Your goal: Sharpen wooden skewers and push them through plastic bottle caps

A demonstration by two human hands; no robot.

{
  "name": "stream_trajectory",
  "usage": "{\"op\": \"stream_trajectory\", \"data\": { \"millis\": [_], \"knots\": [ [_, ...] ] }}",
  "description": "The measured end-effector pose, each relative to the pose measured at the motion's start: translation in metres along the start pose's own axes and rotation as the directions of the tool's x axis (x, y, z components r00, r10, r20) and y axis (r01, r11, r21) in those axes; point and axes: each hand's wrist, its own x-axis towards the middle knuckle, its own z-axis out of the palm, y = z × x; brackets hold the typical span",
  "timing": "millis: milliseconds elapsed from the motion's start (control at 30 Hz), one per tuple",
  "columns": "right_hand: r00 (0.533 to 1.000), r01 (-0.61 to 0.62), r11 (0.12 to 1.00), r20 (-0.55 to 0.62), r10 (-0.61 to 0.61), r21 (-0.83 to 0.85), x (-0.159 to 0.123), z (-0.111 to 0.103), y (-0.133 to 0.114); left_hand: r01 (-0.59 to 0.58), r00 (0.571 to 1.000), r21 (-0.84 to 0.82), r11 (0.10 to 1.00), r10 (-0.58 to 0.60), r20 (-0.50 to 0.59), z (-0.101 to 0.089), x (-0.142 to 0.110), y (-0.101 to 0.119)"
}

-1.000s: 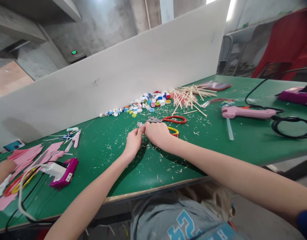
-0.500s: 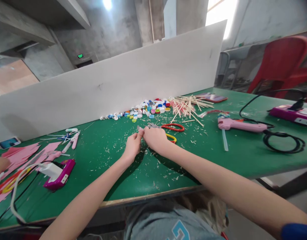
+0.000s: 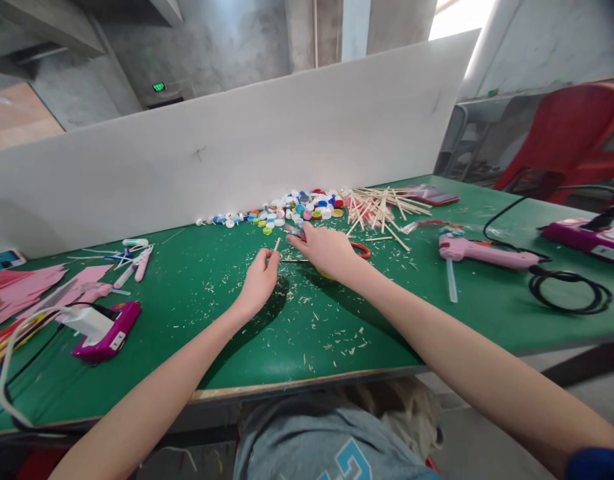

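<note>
My left hand (image 3: 259, 280) is closed, pinching a short pale wooden stick (image 3: 277, 245) that points up from between thumb and fingertips. To its right, my right hand (image 3: 331, 250) reaches low over the table, thumb and fingers together. A small grey, metal-looking piece (image 3: 293, 231) shows at its fingertips; its kind is too unclear to name. Under and behind this hand lie scissors, with a red handle loop (image 3: 361, 250) visible and a bit of yellow handle (image 3: 325, 274) below the palm. Pale wood shavings (image 3: 331, 343) are scattered around both hands.
Bottle caps (image 3: 307, 207) and wooden sticks (image 3: 387, 207) are heaped by a white partition (image 3: 287, 140). A pink glue gun (image 3: 487, 255) lies right, near a purple power strip (image 3: 587, 237). Left are another purple power strip (image 3: 111, 333) and pink sheets (image 3: 27, 290).
My hands, close together before, are now apart. The right hand has moved right and slightly away from me; the left holds the stick upright, now exposed. The view has shifted slightly.
</note>
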Motion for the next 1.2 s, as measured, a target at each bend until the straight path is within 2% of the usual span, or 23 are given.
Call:
{"op": "stream_trajectory", "data": {
  "millis": [133,300,533,733,867,1200],
  "knots": [
    [0.997,0.074,0.997,-0.02,-0.073,0.023,-0.005,0.002,-0.005,-0.052,0.998,0.149,0.988,0.048,0.026,-0.006,0.003,0.001],
    [0.994,0.105,0.994,-0.029,-0.104,0.033,-0.008,0.008,-0.003,-0.095,0.995,0.16,0.983,0.092,0.027,-0.008,0.008,-0.005],
    [0.987,0.16,0.987,-0.022,-0.16,0.023,-0.008,0.016,-0.006,-0.057,0.997,0.027,0.998,0.055,0.045,-0.004,0.005,-0.005],
    [0.978,0.21,0.977,-0.007,-0.21,0.039,-0.009,0.014,-0.008,0.069,0.986,-0.217,0.974,-0.034,0.163,0.003,-0.006,0.004],
    [0.983,0.182,0.982,-0.005,-0.182,0.042,-0.008,0.012,-0.009,0.098,0.987,-0.311,0.945,-0.051,0.154,0.008,-0.013,0.008],
    [0.998,0.054,0.999,-0.041,-0.054,-0.001,-0.001,0.015,-0.013,0.155,0.984,-0.36,0.92,-0.11,0.143,0.013,-0.016,0.008]
  ]
}}
